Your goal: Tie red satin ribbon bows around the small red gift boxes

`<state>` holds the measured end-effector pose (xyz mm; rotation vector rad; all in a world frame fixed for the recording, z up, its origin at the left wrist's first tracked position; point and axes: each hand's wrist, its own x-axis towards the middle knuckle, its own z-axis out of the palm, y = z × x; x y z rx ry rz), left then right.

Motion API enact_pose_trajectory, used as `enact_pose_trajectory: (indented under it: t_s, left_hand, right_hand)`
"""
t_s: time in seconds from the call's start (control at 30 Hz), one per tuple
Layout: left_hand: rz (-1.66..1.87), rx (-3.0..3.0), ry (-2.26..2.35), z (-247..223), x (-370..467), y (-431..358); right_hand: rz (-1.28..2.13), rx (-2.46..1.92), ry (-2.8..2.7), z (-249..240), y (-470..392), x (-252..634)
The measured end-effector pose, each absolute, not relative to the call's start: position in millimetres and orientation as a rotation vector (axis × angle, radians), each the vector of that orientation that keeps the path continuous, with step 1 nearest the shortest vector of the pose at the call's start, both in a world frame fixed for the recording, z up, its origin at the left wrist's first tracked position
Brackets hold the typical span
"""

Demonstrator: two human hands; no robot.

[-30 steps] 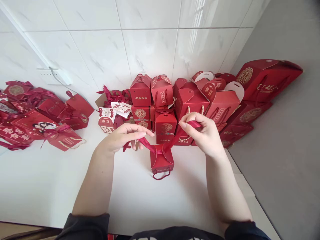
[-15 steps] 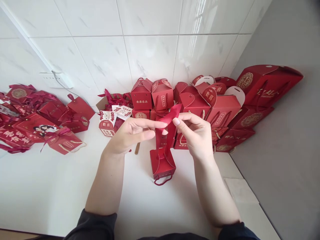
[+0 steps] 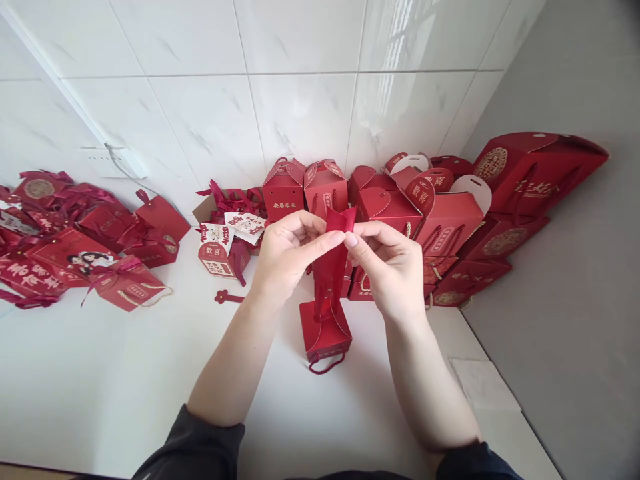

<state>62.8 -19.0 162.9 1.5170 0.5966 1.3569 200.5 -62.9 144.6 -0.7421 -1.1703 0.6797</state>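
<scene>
A small red gift box [image 3: 325, 330] with a dark red cord handle stands on the white table in front of me. From its top a red ribbon [image 3: 330, 283] runs upward to both hands. My left hand [image 3: 295, 250] pinches the ribbon's upper end between thumb and fingers. Close beside it, my right hand [image 3: 393, 263] grips the same ribbon with thumb and forefinger, the two thumb tips almost meeting. The ribbon's ends stick up above the fingers, and the hands partly cover it.
Stacked red gift boxes [image 3: 440, 223] line the wall at the back right. To the left lies a pile of ribboned red boxes [image 3: 90, 233]. An open carton [image 3: 205, 203] holds ribbons, with a small flower-topped red piece [image 3: 227, 297] in front. White table [image 3: 125, 380] surrounds the box.
My left hand has moved right and closed in on the ribbon. The ribbon's upper part has shifted from slanting to upright. My right hand and the box have barely moved.
</scene>
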Motion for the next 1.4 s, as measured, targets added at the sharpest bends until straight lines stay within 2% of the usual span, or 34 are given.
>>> enact_pose_trajectory:
  t_s: [0.3, 0.7, 0.8, 0.87, 0.93, 1.03, 1.4]
  left_hand:
    - [1.222, 1.378, 0.549, 161, 68, -15]
    - [1.477, 1.543, 0.568, 168, 66, -22]
    - [1.314, 1.699, 0.446, 149, 49, -10]
    - [0.978, 1.890, 0.339, 125, 35, -2]
    - [0.713, 1.996, 0.394, 96, 23, 3]
    - [0.516, 1.971, 0.468, 60, 16, -1]
    - [0.536, 1.966, 0.499, 18, 22, -5]
  right_hand:
    - [0.691, -0.748, -1.215, 146, -65, 204]
    - [0.499, -0.869, -1.426, 156, -75, 203]
    - [0.511, -0.868, -1.460, 157, -75, 206]
    - [0.567, -0.855, -1.460, 155, -74, 210]
    - [0.642, -0.837, -1.434, 152, -73, 213]
    - [0.701, -0.822, -1.399, 149, -73, 214]
    - [0.667, -0.845, -1.381, 141, -74, 208]
